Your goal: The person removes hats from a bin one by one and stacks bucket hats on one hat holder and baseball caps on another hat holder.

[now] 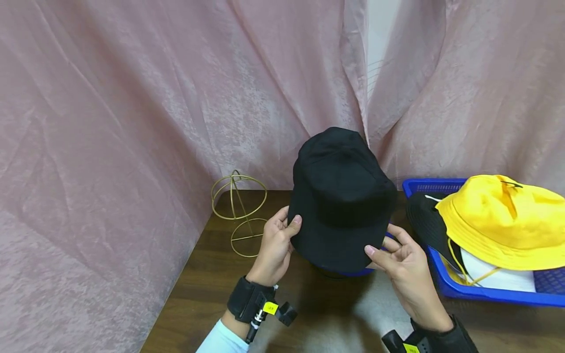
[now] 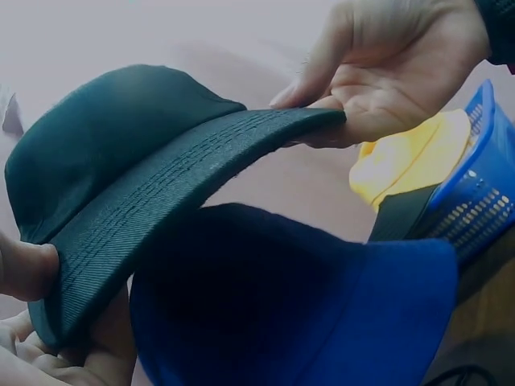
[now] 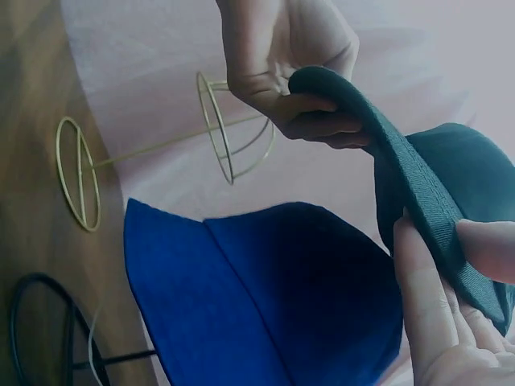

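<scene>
Both hands hold a black bucket hat (image 1: 342,196) by its brim, crown up and away from the person. The left hand (image 1: 275,245) pinches the brim's left side, thumb on top and fingers beneath. At the brim's right front, the right hand (image 1: 403,274) pinches with its thumb over and fingers under, as the right wrist view shows. Behind and below the black hat is a blue bucket hat (image 3: 217,289), mostly hidden in the head view. A black wire stand (image 3: 48,289) shows under the blue hat.
A gold wire hat stand (image 1: 238,215) stands left on the wooden table (image 1: 198,299). On the right, a blue plastic basket (image 1: 494,295) holds a yellow bucket hat (image 1: 507,220), a black hat (image 1: 423,220) and something white (image 1: 499,274). A pink curtain (image 1: 265,98) hangs behind.
</scene>
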{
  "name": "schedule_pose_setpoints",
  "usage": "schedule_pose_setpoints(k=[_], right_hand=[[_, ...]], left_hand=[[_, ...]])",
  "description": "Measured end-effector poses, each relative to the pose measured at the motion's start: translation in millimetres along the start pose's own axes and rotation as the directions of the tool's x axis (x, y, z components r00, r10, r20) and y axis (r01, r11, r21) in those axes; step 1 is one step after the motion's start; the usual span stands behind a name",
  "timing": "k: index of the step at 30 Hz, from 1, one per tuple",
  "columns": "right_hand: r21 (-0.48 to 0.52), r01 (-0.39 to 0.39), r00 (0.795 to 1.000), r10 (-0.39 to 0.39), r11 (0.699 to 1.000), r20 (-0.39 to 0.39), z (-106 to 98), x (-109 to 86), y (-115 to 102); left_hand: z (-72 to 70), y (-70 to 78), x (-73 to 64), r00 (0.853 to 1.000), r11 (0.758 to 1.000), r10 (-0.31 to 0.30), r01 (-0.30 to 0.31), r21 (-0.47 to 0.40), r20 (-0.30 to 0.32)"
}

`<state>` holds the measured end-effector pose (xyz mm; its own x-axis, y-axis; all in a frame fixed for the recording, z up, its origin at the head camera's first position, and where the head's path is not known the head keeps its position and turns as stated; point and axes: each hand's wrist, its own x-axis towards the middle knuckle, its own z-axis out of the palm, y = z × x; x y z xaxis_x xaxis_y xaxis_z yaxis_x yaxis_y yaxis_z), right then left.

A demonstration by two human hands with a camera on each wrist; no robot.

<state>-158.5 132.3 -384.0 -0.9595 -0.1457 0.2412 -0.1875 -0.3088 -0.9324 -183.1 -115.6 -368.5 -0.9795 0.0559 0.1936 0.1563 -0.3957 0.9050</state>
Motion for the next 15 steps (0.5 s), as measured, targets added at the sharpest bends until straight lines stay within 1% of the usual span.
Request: schedule_pose_setpoints(k=[8,15], right_hand=[[0.018,0.000,1.000,0.001,1.000,-0.011,16,5.4,7],[0.004,-0.012,1.000,0.012,1.000,0.002,27,8.4,12]], left_hand=[[-15.0,3.3,-1.3,0.999,1.000,0.008,-0.008,0.005,-0.033],[-27.0,5.3,-3.5,0.998,1.000,0.008,-0.009,-0.004,-0.067]])
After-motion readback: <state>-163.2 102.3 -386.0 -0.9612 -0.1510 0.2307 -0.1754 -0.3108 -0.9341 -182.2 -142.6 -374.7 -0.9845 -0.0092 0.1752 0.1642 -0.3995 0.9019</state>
